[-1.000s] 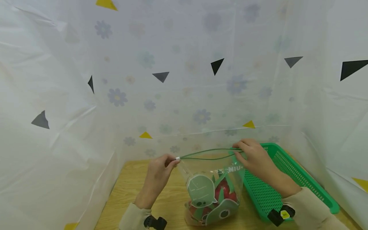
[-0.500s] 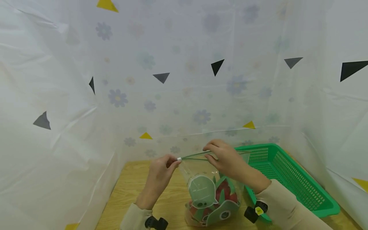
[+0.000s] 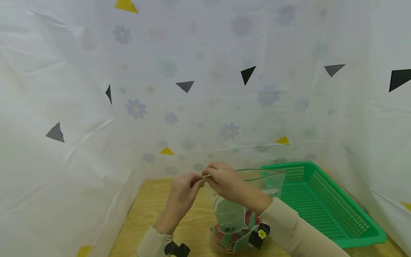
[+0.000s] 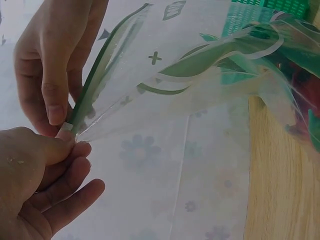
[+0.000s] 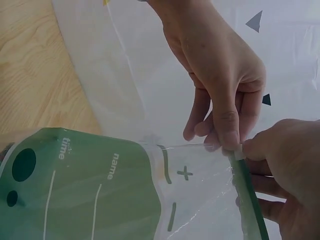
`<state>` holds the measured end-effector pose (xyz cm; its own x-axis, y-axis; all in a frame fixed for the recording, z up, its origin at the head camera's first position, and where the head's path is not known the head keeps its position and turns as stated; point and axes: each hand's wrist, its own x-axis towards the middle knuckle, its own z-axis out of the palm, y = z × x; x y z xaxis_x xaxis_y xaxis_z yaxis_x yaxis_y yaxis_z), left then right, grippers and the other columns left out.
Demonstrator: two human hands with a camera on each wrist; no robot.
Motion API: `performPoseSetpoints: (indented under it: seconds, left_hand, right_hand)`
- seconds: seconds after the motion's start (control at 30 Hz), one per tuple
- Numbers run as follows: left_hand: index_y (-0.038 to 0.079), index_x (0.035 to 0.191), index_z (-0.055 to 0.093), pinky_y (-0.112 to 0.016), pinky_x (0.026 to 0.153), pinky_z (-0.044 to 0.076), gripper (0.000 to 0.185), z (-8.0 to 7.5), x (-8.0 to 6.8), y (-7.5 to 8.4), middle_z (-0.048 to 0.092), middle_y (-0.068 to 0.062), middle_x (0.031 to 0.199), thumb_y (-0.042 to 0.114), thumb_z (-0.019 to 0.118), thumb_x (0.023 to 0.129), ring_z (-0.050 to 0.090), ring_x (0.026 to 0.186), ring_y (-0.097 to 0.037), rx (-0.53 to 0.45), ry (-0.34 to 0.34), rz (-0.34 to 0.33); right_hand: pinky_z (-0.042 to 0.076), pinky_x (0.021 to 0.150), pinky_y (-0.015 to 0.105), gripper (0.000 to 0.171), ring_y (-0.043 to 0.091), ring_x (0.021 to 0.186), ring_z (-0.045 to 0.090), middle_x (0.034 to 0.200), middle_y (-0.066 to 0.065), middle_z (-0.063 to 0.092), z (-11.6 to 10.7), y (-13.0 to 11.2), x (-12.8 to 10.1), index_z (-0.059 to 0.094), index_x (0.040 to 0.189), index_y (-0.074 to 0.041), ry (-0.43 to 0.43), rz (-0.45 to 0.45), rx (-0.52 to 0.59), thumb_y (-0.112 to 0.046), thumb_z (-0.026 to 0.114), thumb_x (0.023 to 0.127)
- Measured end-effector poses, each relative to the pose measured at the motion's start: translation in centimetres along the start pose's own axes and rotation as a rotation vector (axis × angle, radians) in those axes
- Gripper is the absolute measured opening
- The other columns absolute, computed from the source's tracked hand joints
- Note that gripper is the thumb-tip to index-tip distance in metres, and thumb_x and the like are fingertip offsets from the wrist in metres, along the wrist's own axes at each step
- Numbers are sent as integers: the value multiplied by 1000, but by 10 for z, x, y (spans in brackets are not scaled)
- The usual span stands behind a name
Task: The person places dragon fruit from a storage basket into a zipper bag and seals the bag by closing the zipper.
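A clear zip bag (image 3: 229, 216) with green cartoon print stands on the wooden table, holding red and green things whose kind is unclear through the film. Its green-edged mouth gapes on the right side in the head view. My left hand (image 3: 180, 195) pinches the mouth's left corner between thumb and fingers. At that same corner my right hand (image 3: 224, 181) grips the zip by a small white slider (image 5: 240, 151), thumb on the near side, fingers behind the film. Both hands' fingertips nearly meet in the left wrist view, beside the green zip strip (image 4: 102, 55).
A green plastic basket (image 3: 363, 241) with perforated sides stands on the right of the wooden table (image 3: 144, 210). White sheeting (image 3: 205, 114) printed with flowers and triangles encloses the back and sides.
My right hand has travelled left along the bag's mouth, from its right end to the slider corner by my left hand. The left hand kept its pinch there.
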<state>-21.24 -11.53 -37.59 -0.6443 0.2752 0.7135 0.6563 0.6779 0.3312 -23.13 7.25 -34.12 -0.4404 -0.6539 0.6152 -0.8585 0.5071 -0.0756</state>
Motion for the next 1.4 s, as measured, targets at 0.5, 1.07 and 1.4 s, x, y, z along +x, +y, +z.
performPoseSetpoints:
  seconds: [0.5,1.07,1.4]
  left_hand:
    - [9,91,72,-13,55,48,5,-1,0,2,70,1,75,5,68,92,62,60,-5,13,8,51]
    - [9,90,70,-16,59,51,6,-3,-1,3,71,2,78,4,69,91,65,67,-7,8,10,22]
    - [11,92,70,-17,61,52,6,-2,-3,0,71,2,80,6,67,93,65,69,-5,-2,17,16]
  right_hand:
    - [52,68,18,4,12,79,64,93,2,67,5,-4,0,67,99,-8,5,58,81,-8,65,95]
    - [53,68,22,6,13,81,63,96,2,65,-6,5,-18,66,100,-8,15,135,74,-6,63,96]
    - [52,66,21,5,8,77,61,94,0,64,-11,14,-33,65,99,-10,36,148,48,-7,63,96]
